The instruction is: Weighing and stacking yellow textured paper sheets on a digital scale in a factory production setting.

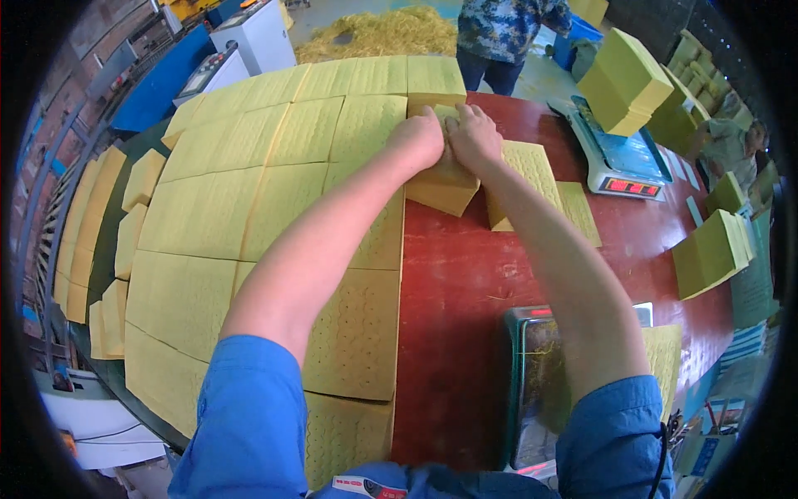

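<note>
Both my arms reach forward to the far middle of the table. My left hand (421, 140) and my right hand (475, 138) are closed side by side on the far part of a stack of yellow paper (447, 185). This stack sits slightly turned against the edge of many tightly packed yellow paper stacks (274, 208), whose tops carry rows of punched marks. Just right of my right hand stands another yellow paper stack (528, 170), partly hidden by my forearm. A thin yellow piece (578, 212) lies flat beside it. My fingertips are partly hidden.
A blue scale (619, 158) with a lit red display bears a tall yellow stack (625, 79). Near me on the red table (449, 333) stands a green-edged scale (514, 391). More stacks (711, 254) stand at right. A person (505, 37) stands beyond the table, near straw (382, 33).
</note>
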Tool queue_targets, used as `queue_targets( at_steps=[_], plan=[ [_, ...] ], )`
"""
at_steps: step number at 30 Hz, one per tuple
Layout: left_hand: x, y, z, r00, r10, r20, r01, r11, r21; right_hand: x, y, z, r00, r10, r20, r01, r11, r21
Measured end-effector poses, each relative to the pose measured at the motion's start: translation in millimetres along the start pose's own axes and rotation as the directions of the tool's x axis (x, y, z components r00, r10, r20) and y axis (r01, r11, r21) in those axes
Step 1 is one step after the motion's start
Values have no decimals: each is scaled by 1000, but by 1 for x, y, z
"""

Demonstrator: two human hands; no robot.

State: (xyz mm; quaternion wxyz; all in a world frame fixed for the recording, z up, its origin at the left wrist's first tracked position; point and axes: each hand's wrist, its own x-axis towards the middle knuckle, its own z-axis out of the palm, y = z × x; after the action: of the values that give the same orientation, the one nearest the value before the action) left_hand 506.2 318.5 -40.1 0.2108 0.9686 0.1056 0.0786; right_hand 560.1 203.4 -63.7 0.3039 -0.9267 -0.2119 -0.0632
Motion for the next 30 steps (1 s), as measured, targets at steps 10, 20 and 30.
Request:
queue_targets(
  at_steps=[10, 20, 30],
  plan=[
    [8, 16, 8, 989, 76, 125, -74, 997, -21, 24, 55, 5, 973, -218, 75, 230, 941, -249],
    [-15, 26, 21, 999, 0, 35, 3, 997, -83, 4, 52, -4, 947, -297, 122, 320, 910, -264],
    [-84, 52, 10, 982, 21, 186, -58, 979, 196, -81, 45, -15, 871, -462, 169, 492, 823, -284]
  ],
)
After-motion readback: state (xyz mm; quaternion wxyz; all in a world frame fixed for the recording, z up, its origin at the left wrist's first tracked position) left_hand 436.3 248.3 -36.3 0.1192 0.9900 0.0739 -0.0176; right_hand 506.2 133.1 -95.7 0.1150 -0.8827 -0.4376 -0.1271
